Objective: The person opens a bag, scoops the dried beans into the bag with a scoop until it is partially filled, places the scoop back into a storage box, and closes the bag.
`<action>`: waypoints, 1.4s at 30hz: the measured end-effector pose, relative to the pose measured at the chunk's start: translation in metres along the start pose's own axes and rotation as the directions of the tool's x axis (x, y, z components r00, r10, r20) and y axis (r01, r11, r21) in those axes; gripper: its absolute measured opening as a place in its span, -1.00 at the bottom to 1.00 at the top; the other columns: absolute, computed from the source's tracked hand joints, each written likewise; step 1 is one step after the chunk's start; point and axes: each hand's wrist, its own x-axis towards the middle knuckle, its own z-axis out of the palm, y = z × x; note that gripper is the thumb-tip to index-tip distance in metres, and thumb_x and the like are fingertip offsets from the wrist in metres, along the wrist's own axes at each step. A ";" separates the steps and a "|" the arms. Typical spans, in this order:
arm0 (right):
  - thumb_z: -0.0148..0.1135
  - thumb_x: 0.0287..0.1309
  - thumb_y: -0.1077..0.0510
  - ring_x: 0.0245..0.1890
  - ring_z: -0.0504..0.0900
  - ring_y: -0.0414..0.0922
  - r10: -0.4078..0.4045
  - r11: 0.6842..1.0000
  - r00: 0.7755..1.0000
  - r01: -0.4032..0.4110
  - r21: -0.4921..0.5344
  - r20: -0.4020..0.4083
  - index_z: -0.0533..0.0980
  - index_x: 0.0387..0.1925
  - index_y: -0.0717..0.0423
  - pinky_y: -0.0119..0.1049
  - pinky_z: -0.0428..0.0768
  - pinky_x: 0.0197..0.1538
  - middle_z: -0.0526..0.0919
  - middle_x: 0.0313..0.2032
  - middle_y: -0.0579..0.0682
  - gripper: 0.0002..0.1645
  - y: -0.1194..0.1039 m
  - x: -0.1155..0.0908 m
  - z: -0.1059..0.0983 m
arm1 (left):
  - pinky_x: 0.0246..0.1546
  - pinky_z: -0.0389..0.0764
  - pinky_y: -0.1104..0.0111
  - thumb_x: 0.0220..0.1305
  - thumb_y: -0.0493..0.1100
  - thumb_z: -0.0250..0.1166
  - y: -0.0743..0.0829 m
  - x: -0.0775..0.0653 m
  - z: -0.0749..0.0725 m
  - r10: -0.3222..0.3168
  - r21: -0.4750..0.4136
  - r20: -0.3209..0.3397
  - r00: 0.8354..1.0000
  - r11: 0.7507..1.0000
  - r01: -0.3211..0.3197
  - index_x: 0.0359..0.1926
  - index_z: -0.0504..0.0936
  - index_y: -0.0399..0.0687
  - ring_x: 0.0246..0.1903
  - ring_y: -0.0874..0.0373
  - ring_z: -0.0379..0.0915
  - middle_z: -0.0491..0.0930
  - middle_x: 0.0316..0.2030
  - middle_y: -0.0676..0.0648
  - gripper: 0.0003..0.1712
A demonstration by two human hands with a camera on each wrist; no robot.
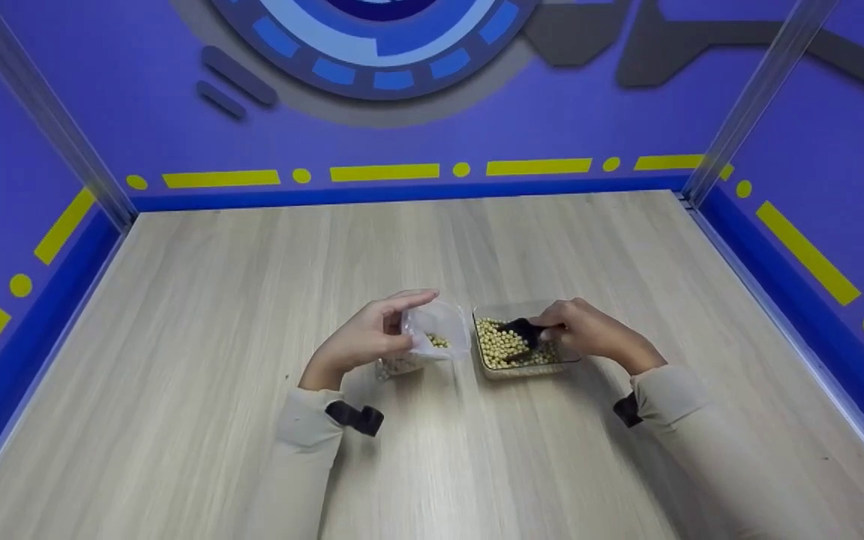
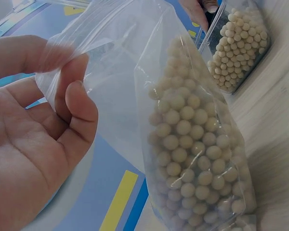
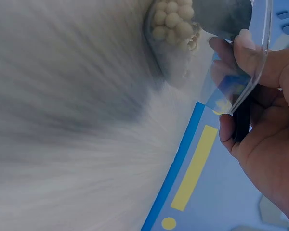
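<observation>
My left hand [image 1: 363, 334] pinches the upper edge of a clear plastic zip bag [image 2: 120, 86], whose mouth gapes toward the right. Pale round beads [image 2: 192, 149] fill the lower part of this bag, which stands on the table. With my right hand [image 1: 589, 330] I grip the handle of a black scoop [image 1: 523, 330]. The scoop's head is down in a clear rectangular container [image 1: 526, 372], among the same kind of beads [image 1: 498, 343]. In the right wrist view, the container's wall [image 3: 260, 72] stands partly in front of my right fingers.
The container sits just right of the bag on a wood-grain table [image 1: 417, 247]. Blue-purple panels with yellow marks [image 1: 383, 173] border the table at the back and both sides. A black band [image 1: 355, 417] is on my left wrist.
</observation>
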 end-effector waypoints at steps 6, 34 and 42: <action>0.15 0.19 0.40 -0.14 0.64 0.14 0.025 0.999 0.999 -0.026 0.024 0.023 0.56 0.03 0.39 -0.04 0.60 -0.13 0.68 -0.13 0.26 -0.64 0.000 0.000 -0.001 | -0.19 0.50 0.51 0.11 -0.49 0.13 0.000 0.000 0.000 0.007 0.003 0.004 1.000 1.000 -0.007 0.38 0.24 -0.31 -0.01 -0.17 0.35 0.13 0.42 -0.25 -0.25; 0.06 0.30 0.32 -0.09 0.62 0.07 0.052 0.995 0.998 -0.054 0.088 0.025 0.57 -0.07 0.28 -0.03 0.55 -0.07 0.66 -0.12 0.18 -0.76 0.003 0.000 0.003 | -0.24 0.49 0.52 0.10 -0.51 0.13 0.001 0.002 0.002 0.000 -0.006 0.006 1.000 1.000 0.000 0.38 0.25 -0.33 -0.08 -0.11 0.35 0.15 0.41 -0.25 -0.25; 0.07 0.30 0.30 -0.08 0.60 0.05 0.046 0.988 0.999 -0.047 0.147 0.011 0.51 -0.01 0.27 -0.07 0.55 -0.05 0.62 -0.09 0.16 -0.74 0.005 -0.007 0.006 | -0.29 0.45 0.51 0.10 -0.47 0.16 0.000 0.001 0.003 -0.020 0.040 -0.021 1.000 0.999 0.021 0.37 0.30 -0.23 -0.18 -0.03 0.30 0.21 0.40 -0.16 -0.26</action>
